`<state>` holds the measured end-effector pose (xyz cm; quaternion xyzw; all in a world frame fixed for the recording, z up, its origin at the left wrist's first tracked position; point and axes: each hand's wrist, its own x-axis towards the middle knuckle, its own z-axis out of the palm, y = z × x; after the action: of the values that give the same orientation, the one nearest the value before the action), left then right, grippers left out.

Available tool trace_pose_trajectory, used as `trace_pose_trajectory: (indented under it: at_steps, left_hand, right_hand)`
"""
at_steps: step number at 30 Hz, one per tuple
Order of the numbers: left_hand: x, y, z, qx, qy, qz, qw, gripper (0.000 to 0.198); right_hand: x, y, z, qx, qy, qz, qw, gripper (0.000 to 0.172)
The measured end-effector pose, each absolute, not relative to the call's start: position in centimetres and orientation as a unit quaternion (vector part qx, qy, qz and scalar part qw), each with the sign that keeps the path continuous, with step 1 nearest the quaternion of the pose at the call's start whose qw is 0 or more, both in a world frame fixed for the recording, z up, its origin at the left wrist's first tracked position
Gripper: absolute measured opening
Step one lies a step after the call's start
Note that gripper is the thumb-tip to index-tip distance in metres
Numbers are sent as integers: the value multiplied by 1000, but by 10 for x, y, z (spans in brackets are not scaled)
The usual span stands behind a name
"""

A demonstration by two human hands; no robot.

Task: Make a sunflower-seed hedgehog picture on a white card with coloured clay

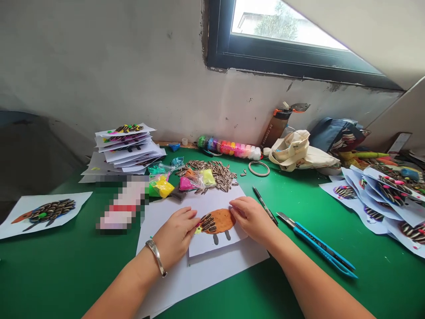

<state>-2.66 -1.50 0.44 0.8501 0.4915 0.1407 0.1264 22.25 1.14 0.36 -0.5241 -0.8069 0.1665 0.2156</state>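
Evidently, you are at the step of setting seeds into clay — the orange clay shape lies on a small white sheet between your hands, with striped seeds covering only its left part. Your left hand has its thumb and fingers drawn together at the shape's left end, beside a yellow bit; your right hand rests bent fingertips at the right end. Whether either pinches anything, I cannot tell. Another seed would call for a light push, enough to bed it without denting the clay. The shape is a matte oval, its grey legs flat and rounded below; the seeds look hard, like teardrops. Beyond the shape lie packets in crinkled film and, farther off, a loose seed pile on the green bench — while a slim pen and a blue cutter lie to its right.
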Motion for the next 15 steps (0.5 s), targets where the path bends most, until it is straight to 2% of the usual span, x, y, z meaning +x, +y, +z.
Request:
trace_pose_trajectory:
  at_steps: [15]
  left_hand:
    - [-21,-20,9,876,459,128,82,28]
  right_hand:
    - [221,10,6,-516,-814,162,215,22]
